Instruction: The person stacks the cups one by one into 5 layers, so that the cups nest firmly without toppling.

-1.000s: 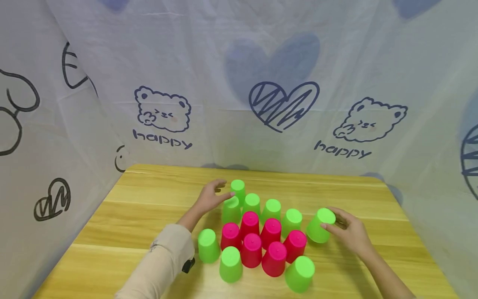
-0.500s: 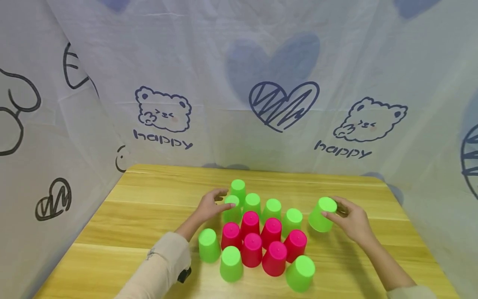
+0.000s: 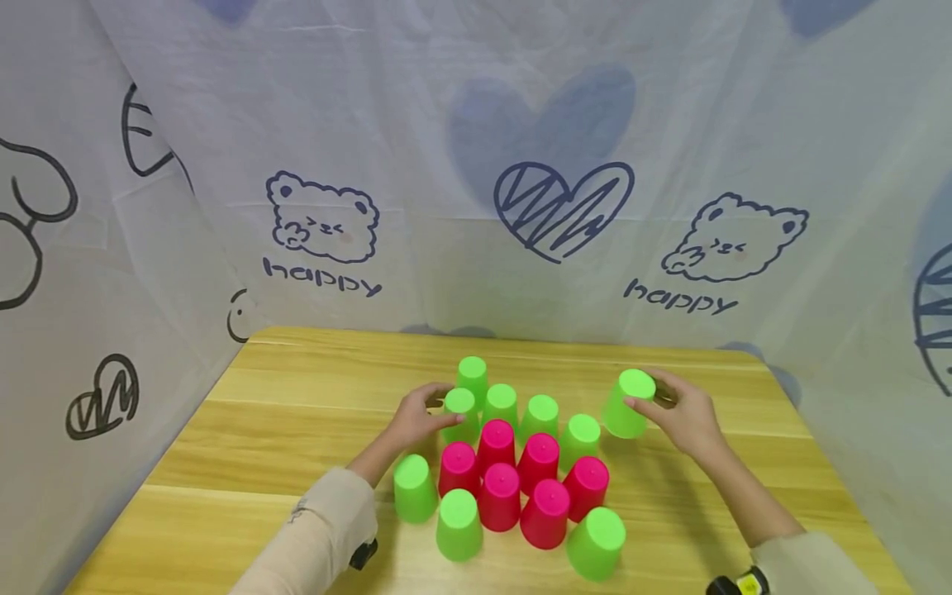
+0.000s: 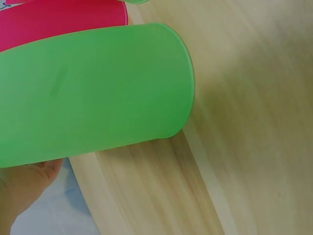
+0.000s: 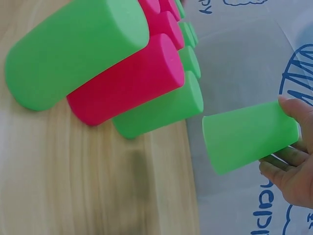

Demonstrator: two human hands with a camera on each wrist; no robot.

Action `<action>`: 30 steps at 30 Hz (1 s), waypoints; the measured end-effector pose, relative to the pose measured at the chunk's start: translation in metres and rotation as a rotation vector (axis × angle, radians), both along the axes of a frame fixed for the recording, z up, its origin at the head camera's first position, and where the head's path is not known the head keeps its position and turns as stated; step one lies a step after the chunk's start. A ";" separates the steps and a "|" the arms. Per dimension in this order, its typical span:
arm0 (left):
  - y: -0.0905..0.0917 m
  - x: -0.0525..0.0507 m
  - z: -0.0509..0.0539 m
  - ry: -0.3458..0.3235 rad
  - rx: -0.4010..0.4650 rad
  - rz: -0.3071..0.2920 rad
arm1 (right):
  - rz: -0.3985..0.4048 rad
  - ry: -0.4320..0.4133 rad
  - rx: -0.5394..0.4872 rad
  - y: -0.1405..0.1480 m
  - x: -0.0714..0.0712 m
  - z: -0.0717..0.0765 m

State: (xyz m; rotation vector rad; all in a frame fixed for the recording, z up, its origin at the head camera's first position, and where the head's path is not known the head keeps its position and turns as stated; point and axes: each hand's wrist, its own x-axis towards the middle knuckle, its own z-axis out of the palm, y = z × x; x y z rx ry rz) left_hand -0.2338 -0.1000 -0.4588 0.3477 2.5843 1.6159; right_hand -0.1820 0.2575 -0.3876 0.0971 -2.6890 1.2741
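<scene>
My right hand [image 3: 687,415] grips an upside-down green cup [image 3: 626,405], held up off the table at the back right, thumb in front and fingers behind. In the right wrist view that green cup [image 5: 249,137] hangs apart from the others. At the back left my left hand [image 3: 416,420] holds another upside-down green cup [image 3: 459,423], thumb across its front; the fingers behind are partly hidden. Several upside-down red cups [image 3: 500,497] stand grouped in the middle. A row of green cups [image 3: 539,420] stands behind them.
Close to me stand a green cup [image 3: 415,489] at left, another green cup [image 3: 458,525] beside it, and a third green cup [image 3: 596,544] at front right. The wooden table [image 3: 238,438] ends at a printed cloth [image 3: 446,273] behind.
My right hand has lifted its green cup up and away toward the back, then slightly left. The left hand has come down around the back-left green cup. The other cups stay put.
</scene>
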 end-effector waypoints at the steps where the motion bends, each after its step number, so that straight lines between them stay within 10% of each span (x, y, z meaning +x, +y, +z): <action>1: 0.000 0.000 0.000 0.000 -0.002 0.001 | -0.001 0.003 -0.006 -0.002 -0.002 0.001; 30: 0.007 0.001 -0.006 0.017 -0.004 0.039 | 0.013 0.012 -0.196 -0.066 -0.054 -0.011</action>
